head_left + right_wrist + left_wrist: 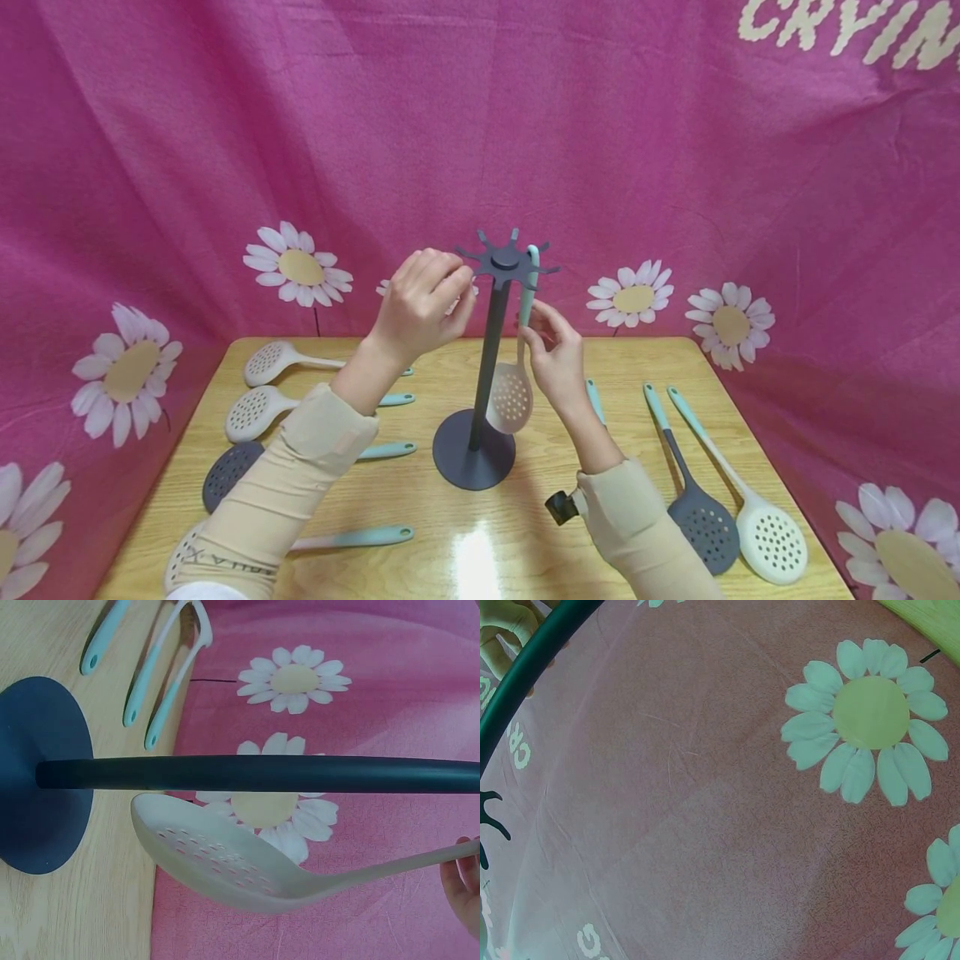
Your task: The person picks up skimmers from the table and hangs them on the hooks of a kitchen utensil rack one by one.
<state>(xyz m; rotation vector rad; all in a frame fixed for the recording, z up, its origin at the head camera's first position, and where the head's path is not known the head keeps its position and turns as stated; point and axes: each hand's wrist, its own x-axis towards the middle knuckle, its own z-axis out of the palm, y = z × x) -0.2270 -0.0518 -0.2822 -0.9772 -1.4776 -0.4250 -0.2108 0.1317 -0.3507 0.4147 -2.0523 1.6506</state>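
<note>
A dark utensil stand [491, 367] with a ring of hook arms on top rises from a round base at the table's middle. My right hand [555, 350] pinches a cream skimmer [512, 398] by its handle, whose mint end reaches up among the hooks on the right. In the right wrist view, fingers [463, 889] touch the handle and the skimmer's bowl [217, 855] hangs beside the post. Raised at the stand's left, my left hand [423, 300] has curled fingers that seem to pinch a hook arm; the fingertips are partly hidden. The left wrist view shows the hook [491, 817].
At the left lie cream skimmers [251, 414] and a dark grey skimmer [228, 475], handles inward. On the right are another dark grey skimmer [705, 529] and a white skimmer [772, 533]. A mint handle [595, 400] shows behind my right forearm. Pink cloth [390, 125] surrounds the wooden table.
</note>
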